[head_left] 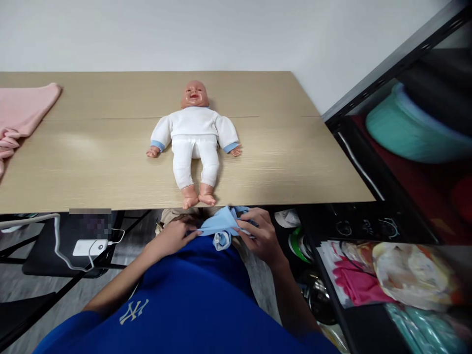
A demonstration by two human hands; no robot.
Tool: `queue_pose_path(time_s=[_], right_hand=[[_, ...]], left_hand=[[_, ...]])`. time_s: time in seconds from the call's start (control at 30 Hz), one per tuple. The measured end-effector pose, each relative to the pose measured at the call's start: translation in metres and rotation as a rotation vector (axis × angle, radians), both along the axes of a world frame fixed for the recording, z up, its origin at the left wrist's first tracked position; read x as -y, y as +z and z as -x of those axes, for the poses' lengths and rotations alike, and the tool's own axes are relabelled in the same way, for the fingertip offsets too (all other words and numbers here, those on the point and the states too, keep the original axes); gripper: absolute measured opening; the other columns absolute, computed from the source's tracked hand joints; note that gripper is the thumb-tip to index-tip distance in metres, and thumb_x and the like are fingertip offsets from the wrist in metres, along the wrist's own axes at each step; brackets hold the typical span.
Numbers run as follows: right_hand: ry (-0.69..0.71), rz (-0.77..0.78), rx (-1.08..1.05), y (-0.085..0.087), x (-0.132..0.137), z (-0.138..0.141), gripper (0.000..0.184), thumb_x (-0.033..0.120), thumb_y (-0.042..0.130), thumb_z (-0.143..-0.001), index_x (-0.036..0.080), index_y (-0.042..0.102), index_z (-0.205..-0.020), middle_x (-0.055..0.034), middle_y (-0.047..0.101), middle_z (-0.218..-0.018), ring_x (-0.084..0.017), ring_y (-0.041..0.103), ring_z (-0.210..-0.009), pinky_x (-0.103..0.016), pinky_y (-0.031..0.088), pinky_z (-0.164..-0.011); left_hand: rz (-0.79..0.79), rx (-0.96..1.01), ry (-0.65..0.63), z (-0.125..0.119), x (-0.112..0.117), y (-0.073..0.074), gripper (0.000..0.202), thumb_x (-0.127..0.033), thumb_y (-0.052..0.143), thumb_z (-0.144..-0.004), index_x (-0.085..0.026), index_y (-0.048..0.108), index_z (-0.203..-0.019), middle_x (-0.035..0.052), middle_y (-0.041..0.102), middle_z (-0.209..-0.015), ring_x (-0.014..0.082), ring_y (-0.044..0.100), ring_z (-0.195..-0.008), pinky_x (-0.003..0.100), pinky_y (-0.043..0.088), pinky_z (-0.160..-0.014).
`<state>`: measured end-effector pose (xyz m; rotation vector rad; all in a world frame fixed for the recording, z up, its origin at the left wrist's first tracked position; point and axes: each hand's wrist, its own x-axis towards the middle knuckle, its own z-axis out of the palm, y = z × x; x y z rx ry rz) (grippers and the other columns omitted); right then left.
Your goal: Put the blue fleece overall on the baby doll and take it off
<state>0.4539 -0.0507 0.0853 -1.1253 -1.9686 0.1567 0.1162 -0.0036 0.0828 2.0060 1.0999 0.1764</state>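
Note:
Below the table's front edge, a small light-blue piece of cloth (221, 221), which looks like doll clothing, is bunched in front of my lap. My left hand (175, 237) pinches its left edge between thumb and fingers. At its right side my right hand (260, 233) grips it with curled fingers. A rolled, paler end of the cloth hangs down in the middle. On the table beyond lies a baby doll (195, 128) on its back, feet toward me, dressed in a white top with blue cuffs and white trousers. Its hands and feet are bare.
A pink cloth (25, 113) lies at the left of the wooden table (110, 172). Left below are a black chair (47, 260), a white device (90, 247) and a cable. On the right, a shelf holds a teal basin (413, 130), with packaged goods (409, 273) lower down.

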Motion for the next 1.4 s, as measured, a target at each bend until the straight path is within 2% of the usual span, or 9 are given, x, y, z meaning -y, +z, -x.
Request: queue_pose_path(time_s=[0.23, 0.37, 0.57, 0.7, 0.77, 0.9, 1.03, 1.2, 1.4], right_hand=[[0.213, 0.077, -0.040, 0.087, -0.039, 0.025, 0.014, 0.026, 0.074, -0.117, 0.026, 0.079, -0.103, -0.0018, 0.081, -0.093, -0.019, 0.076, -0.083, -0.033, 0.062, -0.080], [0.384, 0.224, 0.023, 0.122, -0.065, 0.033, 0.021, 0.040, 0.077, -0.118, 0.024, 0.081, -0.104, 0.0008, 0.084, -0.091, -0.016, 0.077, -0.081, -0.028, 0.061, -0.082], [0.532, 0.338, -0.103, 0.157, -0.091, 0.044, 0.023, 0.044, 0.092, -0.106, 0.026, 0.084, -0.119, 0.0005, 0.089, -0.107, -0.018, 0.086, -0.097, -0.028, 0.067, -0.089], [0.408, 0.258, -0.269, 0.142, -0.087, 0.039, 0.069, 0.050, 0.107, -0.088, 0.030, 0.073, -0.145, -0.0084, 0.081, -0.142, -0.028, 0.081, -0.127, -0.044, 0.068, -0.112], [0.366, 0.255, -0.281, 0.125, -0.081, 0.040, 0.075, 0.052, 0.107, -0.087, 0.030, 0.071, -0.149, -0.0116, 0.077, -0.148, -0.032, 0.077, -0.136, -0.050, 0.066, -0.118], [0.361, 0.300, -0.255, 0.100, -0.068, 0.051, 0.022, 0.044, 0.089, -0.107, 0.027, 0.077, -0.113, -0.0055, 0.084, -0.114, -0.026, 0.081, -0.107, -0.042, 0.066, -0.099], [0.403, 0.306, -0.313, 0.103, -0.063, 0.058, 0.014, 0.039, 0.078, -0.113, 0.027, 0.072, -0.109, -0.0023, 0.082, -0.104, -0.022, 0.077, -0.094, -0.037, 0.061, -0.087], [0.396, 0.480, -0.374, 0.129, -0.070, 0.062, 0.020, 0.047, 0.071, -0.115, 0.029, 0.062, -0.112, 0.0061, 0.061, -0.080, -0.016, 0.054, -0.067, -0.030, 0.045, -0.066], [0.419, 0.629, -0.436, 0.144, -0.091, 0.066, 0.031, 0.057, 0.065, -0.118, 0.027, 0.063, -0.111, 0.0011, 0.064, -0.094, -0.019, 0.060, -0.085, -0.031, 0.054, -0.081]], left_hand=[[-0.133, 0.057, -0.114, 0.043, 0.013, 0.119, 0.043, -0.045, 0.048, -0.127, -0.032, 0.085, -0.143, 0.0057, 0.085, -0.150, 0.0298, 0.080, -0.136, 0.046, 0.061, -0.123], [-0.295, 0.247, 0.009, 0.031, 0.002, 0.152, 0.053, -0.038, 0.057, -0.124, -0.035, 0.059, -0.177, 0.0065, 0.063, -0.181, 0.0318, 0.059, -0.168, 0.050, 0.048, -0.141], [-0.017, 0.606, -0.049, -0.014, -0.042, 0.146, 0.042, -0.047, 0.092, -0.105, -0.020, 0.076, -0.133, 0.0077, 0.083, -0.127, 0.0247, 0.080, -0.115, 0.033, 0.065, -0.101], [-0.046, 0.736, 0.006, -0.006, -0.057, 0.133, 0.033, -0.047, 0.087, -0.110, -0.018, 0.073, -0.103, 0.0023, 0.074, -0.094, 0.0155, 0.068, -0.082, 0.026, 0.056, -0.078], [-0.207, 0.828, -0.040, 0.003, -0.060, 0.125, 0.025, -0.040, 0.089, -0.108, -0.021, 0.074, -0.106, 0.0026, 0.073, -0.095, 0.0165, 0.068, -0.085, 0.028, 0.057, -0.080], [-0.466, 0.857, -0.138, 0.017, -0.062, 0.119, 0.016, -0.032, 0.088, -0.108, -0.026, 0.074, -0.112, 0.0113, 0.076, -0.130, 0.0263, 0.074, -0.123, 0.041, 0.062, -0.109], [-0.414, 0.796, -0.160, 0.024, -0.067, 0.128, 0.028, -0.042, 0.087, -0.108, -0.026, 0.065, -0.116, 0.0184, 0.061, -0.174, 0.0385, 0.055, -0.165, 0.057, 0.047, -0.135], [-0.085, 0.678, -0.215, 0.016, -0.082, 0.141, 0.062, -0.050, 0.103, -0.091, -0.027, 0.055, -0.123, 0.0087, 0.073, -0.125, 0.0261, 0.075, -0.109, 0.035, 0.065, -0.090], [-0.011, 0.544, -0.263, 0.005, -0.090, 0.151, 0.039, -0.046, 0.099, -0.095, -0.021, 0.078, -0.116, 0.0050, 0.076, -0.105, 0.0236, 0.071, -0.096, 0.034, 0.062, -0.088]])
